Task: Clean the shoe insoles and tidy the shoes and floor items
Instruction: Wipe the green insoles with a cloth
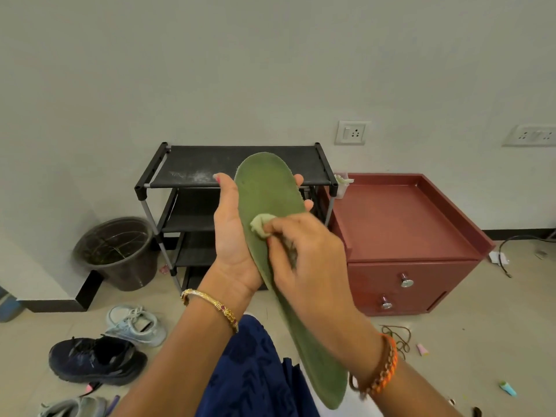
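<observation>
One head-worn view, looked forward and down from close above the person's raised hands, faced the black shoe rack [240, 167] against the wall, floor spread below the rack, wide-angle bend at the edges

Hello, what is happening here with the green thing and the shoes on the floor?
A person is cleaning a green insole. The left hand holds it upright from behind, and the right hand presses a small pale cloth against its surface. The shoes are not yet tidied: a dark shoe and a light sneaker lie on the floor, in front of a black shoe rack whose visible shelves hold no shoes. Small items lie scattered near the red cabinet.
</observation>
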